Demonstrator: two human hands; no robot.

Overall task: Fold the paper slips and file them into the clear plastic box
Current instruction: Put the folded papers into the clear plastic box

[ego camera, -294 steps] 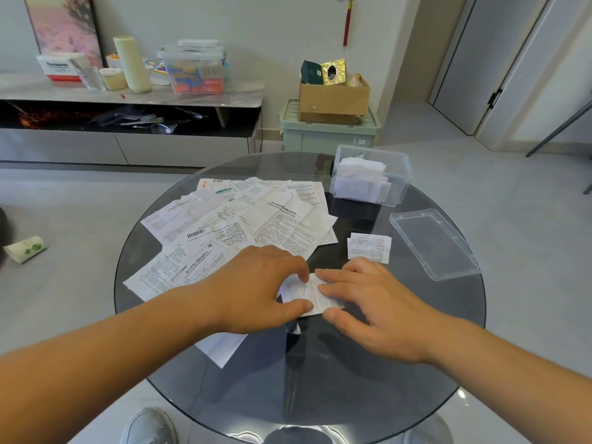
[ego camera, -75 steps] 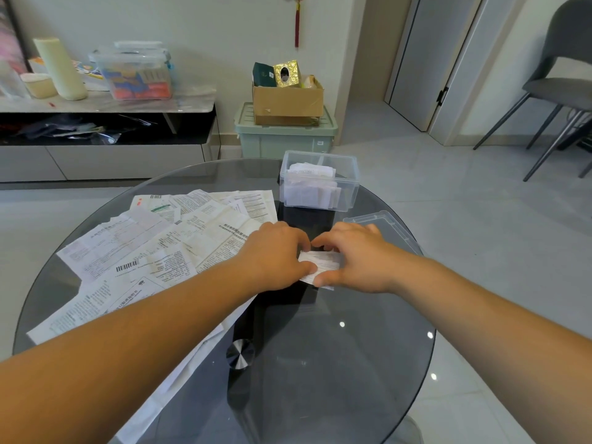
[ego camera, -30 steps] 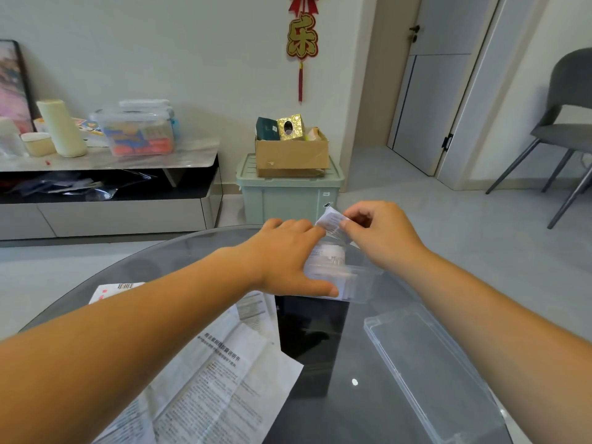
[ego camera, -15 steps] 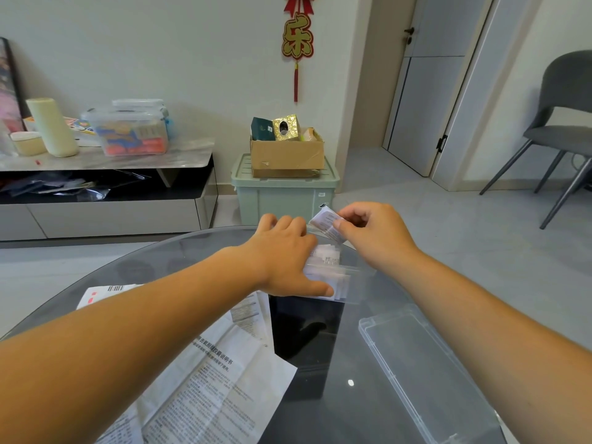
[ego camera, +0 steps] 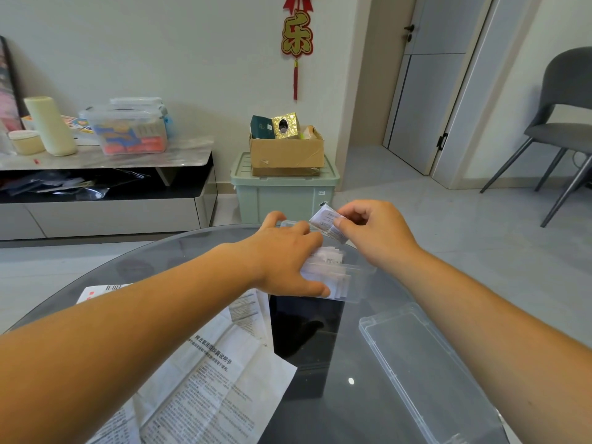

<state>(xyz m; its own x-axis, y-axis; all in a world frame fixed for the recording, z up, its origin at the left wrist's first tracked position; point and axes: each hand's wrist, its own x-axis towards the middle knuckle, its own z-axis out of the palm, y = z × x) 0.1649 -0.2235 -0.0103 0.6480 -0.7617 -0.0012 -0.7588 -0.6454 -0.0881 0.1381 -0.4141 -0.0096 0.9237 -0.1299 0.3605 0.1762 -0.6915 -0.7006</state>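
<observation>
**Folded slip lifted to the mouth of the box, not yet filed**

A moment ago both hands were pressing a slip flat on the glass worktop (ego camera: 320,395); now the folded slip (ego camera: 326,219) is up in the air, held tilted just above the far rim of the clear plastic box (ego camera: 355,283). The right hand (ego camera: 374,232) pinches it between thumb and curled fingers, so that grip is grasping the slip. The left hand (ego camera: 285,251) clasps the box, thumb along the near wall and fingers over the top, apparently parting the filed slips (ego camera: 330,264) that stand inside. Over the last second the slip has barely dropped; the fold looks finished and only the lowering and letting go remain for this piece.

The box's lid (ego camera: 426,373) lies apart to the right; unfolded sheets (ego camera: 217,373) wait at the left, so much of the task is left.

Writing: the red wall ornament (ego camera: 297,36) carries the gold character 乐. The nearest sheet has a bold Chinese heading ending 说明书, meaning instruction leaflet; a barcode (ego camera: 112,287) shows on a farther sheet. The print on the held slip is too small to read.
</observation>
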